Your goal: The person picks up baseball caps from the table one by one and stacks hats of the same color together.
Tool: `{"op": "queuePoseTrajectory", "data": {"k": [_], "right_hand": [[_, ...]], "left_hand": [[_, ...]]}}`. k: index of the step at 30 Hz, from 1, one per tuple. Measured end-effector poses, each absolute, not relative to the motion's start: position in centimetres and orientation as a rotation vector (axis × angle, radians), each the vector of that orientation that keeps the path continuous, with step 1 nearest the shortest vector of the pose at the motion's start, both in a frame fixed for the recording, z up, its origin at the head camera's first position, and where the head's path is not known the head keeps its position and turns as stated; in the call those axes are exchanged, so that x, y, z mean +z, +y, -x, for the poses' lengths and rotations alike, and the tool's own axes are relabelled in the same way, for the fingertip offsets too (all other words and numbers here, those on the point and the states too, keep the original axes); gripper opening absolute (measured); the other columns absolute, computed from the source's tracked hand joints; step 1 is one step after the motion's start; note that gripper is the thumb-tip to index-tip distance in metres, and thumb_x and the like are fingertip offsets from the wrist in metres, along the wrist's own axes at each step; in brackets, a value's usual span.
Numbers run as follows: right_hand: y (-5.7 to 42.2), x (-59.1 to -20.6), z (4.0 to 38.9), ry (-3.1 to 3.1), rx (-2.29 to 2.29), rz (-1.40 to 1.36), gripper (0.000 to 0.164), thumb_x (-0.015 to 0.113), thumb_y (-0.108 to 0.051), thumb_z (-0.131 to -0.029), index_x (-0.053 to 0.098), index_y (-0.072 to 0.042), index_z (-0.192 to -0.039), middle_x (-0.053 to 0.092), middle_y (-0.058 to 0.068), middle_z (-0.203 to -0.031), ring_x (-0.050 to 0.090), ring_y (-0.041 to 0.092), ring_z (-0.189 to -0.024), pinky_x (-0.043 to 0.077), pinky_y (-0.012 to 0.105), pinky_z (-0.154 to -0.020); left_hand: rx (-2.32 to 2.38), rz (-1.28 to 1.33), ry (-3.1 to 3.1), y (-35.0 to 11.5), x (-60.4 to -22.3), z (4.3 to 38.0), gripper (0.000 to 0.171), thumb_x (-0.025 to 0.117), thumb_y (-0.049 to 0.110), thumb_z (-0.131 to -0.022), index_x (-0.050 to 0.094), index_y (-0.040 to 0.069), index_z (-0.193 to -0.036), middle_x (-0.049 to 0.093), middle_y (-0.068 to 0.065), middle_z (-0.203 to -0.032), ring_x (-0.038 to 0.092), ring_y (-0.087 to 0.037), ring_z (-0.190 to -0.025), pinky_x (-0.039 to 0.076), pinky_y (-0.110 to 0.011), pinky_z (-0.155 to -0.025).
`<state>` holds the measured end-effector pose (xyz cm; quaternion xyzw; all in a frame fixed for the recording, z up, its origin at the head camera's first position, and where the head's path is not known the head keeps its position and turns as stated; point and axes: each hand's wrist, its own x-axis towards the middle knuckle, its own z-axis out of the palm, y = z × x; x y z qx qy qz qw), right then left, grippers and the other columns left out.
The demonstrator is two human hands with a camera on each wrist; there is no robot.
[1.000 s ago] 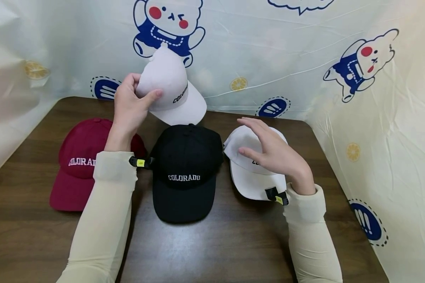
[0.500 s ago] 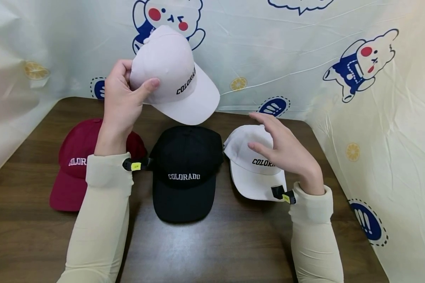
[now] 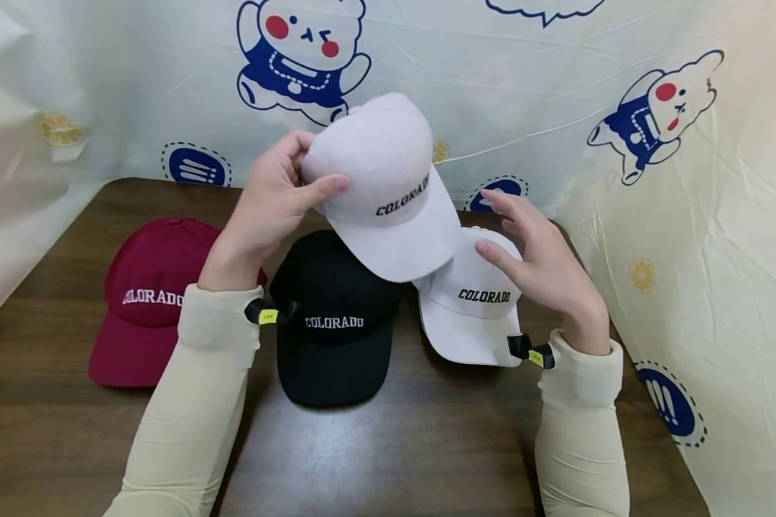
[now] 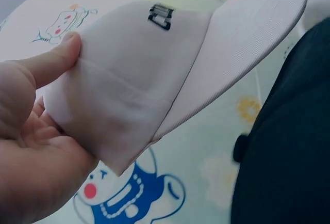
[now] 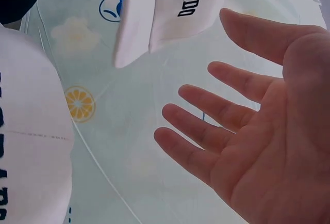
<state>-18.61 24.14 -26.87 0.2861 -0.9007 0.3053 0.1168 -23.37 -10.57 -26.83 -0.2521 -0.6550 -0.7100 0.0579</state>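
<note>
A white cap [image 3: 375, 158] lettered COLORADO is lifted above the table, its brim toward the lower right. My left hand [image 3: 271, 201] pinches its rear side, thumb outside and fingers under the edge; the left wrist view shows the thumb on the cap's crown [image 4: 113, 84]. Its brim overlaps, in the head view, part of a black cap [image 3: 336, 337] and of a second white cap [image 3: 472, 323] on the table. My right hand [image 3: 543, 258] hovers over that second cap's right side, fingers spread and holding nothing; the right wrist view shows its palm [image 5: 258, 131] apart from both white caps.
A dark red cap [image 3: 142, 301] lies at the left, partly behind my left forearm. All the caps rest on a brown wooden table [image 3: 362, 459]. A printed cloth [image 3: 530, 93] hangs along the table's back and right sides.
My left hand has carried the held white cap to the right, first rising and then coming lower toward the second white cap. My right hand has shifted right, uncovering that cap's lettering.
</note>
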Motion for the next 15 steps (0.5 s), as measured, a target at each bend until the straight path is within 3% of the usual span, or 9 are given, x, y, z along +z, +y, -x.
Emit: {"op": "queuePoseTrajectory", "data": {"k": [10,15], "right_hand": [[22.8,-24.7,16.5,-2.634,0.963,-0.775,0.06,0.065,-0.007,-0.091,0.035,-0.003,-0.143,0.038,0.013,-0.144,0.037,0.03,-0.129,0.034,0.053,-0.102],[22.9,-24.3,16.1,-2.674,0.991,-0.762,0.065,0.066,-0.007,-0.09,0.032,-0.003,-0.145,0.035,0.017,-0.144,0.035,0.032,-0.13,0.032,0.054,-0.104]], "left_hand": [[-2.171,1.037,-2.147,-8.3,-28.0,23.2,0.038,0.07,0.008,-0.087,0.049,0.007,-0.119,0.058,-0.011,-0.12,0.056,-0.028,-0.105,0.048,-0.042,-0.09],[-2.174,1.19,-2.199,-7.1,-28.6,23.0,0.034,0.069,0.01,-0.088,0.049,0.007,-0.116,0.06,-0.011,-0.116,0.057,-0.028,-0.102,0.049,-0.043,-0.088]]}}
